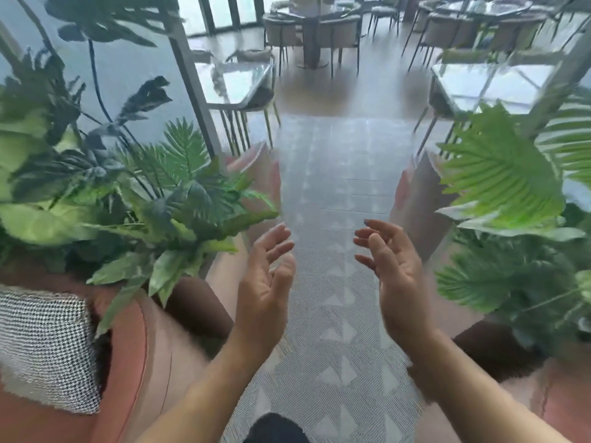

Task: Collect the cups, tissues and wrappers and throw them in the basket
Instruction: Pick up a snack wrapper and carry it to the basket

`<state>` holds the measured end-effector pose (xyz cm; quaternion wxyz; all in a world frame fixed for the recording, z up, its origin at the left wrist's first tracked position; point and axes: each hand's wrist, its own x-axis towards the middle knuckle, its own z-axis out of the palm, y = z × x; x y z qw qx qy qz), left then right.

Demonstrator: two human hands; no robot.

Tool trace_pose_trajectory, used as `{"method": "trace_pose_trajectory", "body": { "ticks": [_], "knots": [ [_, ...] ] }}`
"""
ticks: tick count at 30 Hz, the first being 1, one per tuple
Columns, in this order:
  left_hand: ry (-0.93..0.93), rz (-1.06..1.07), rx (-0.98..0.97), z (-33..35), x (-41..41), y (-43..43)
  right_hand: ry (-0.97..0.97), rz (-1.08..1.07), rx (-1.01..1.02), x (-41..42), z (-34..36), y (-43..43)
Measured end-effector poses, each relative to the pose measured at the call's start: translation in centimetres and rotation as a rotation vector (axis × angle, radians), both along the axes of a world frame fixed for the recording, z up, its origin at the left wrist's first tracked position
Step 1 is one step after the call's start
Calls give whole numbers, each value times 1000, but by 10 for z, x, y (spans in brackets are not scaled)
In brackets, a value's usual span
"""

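Observation:
My left hand [267, 282] and my right hand [395, 276] are raised in front of me, palms facing each other, a gap between them. The fingers of both are relaxed and slightly bent, and neither hand holds anything. Below them lies a grey patterned floor aisle [329, 193]. No cup, tissue, wrapper or basket shows in this view. The picture is blurred.
Leafy plants [134, 193] crowd the left side, and more plants [511, 193] the right. A salmon-coloured sofa with a houndstooth cushion [44, 350] sits at lower left. Glass-topped tables [233, 81] [486, 84] and chairs stand farther down the aisle.

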<state>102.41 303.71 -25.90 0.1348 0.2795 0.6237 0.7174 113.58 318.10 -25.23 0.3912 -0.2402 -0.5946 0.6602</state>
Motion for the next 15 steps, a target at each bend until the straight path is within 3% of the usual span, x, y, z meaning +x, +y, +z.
{"method": "trace_pose_trajectory", "body": {
  "ticks": [15],
  "knots": [
    [85, 110, -6, 9, -255, 231, -4, 114, 23, -306, 4, 232]
  ]
}}
